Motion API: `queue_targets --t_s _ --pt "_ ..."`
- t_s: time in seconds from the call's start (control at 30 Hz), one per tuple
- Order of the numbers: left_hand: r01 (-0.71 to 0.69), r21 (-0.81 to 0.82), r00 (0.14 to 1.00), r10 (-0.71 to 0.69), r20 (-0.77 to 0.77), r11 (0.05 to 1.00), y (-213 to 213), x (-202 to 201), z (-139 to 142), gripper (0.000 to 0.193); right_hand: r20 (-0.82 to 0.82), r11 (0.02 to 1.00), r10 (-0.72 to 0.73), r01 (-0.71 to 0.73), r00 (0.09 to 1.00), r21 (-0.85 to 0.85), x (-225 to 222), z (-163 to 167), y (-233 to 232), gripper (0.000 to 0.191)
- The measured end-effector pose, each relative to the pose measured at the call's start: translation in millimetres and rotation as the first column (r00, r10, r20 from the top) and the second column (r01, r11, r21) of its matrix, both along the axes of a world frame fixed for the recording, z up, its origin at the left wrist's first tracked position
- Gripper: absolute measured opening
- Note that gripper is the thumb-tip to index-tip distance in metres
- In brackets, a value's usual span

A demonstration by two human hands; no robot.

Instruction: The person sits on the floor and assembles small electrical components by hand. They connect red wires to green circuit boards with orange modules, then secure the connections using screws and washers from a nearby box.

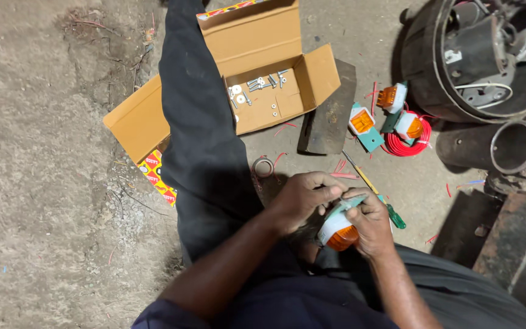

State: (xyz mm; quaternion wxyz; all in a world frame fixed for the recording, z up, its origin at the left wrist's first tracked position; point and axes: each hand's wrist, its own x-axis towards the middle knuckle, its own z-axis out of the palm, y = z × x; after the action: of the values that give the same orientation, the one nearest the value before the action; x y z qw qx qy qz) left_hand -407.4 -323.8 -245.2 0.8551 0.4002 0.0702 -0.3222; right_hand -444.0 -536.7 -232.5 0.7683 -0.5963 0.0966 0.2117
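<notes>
While hands clasp lamp, open floor left

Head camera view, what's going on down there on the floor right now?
A person sitting on the ground holds an orange lamp in the right hand, while the left hand works at its green bracket. A screwdriver lies under the hands. Three more orange lamps sit by a red wire coil, and an open cardboard box holds bolts and washers.

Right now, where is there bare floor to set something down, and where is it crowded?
Bare floor lies left of the cardboard box and the outstretched leg. Crowded: right of the box, with the dark slab, orange lamps, red wire coil and metal drum.
</notes>
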Motion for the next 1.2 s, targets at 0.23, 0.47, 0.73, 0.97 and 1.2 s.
queue_targets --t_s 0.23,0.47,0.73,0.97,1.2 --pt "-0.014 0.031 1.000 0.013 0.020 0.999 -3 2 -8 0.026 -0.102 0.997 -0.039 0.046 0.994 0.070 -4 -39 -26 0.035" --pt "0.007 0.093 0.997 0.001 -0.082 0.996 -4 8 -16 0.023 -0.180 0.993 -0.085 0.097 0.980 0.059 0 -48 -24 0.034" --pt "0.133 0.089 0.964 -0.108 -0.244 0.987 13 23 0 0.022 -0.268 0.986 -0.080 0.116 0.960 0.121 13 -41 -14 0.029" --pt "0.108 0.002 0.972 -0.105 -0.208 0.994 17 29 7 0.014 -0.174 0.904 0.023 0.054 0.984 0.425 17 -27 6 0.033" --pt "0.074 0.175 0.992 -0.090 0.088 0.982 16 30 19 0.015 -0.322 0.889 -0.003 0.150 0.947 0.432 21 -18 6 0.041"
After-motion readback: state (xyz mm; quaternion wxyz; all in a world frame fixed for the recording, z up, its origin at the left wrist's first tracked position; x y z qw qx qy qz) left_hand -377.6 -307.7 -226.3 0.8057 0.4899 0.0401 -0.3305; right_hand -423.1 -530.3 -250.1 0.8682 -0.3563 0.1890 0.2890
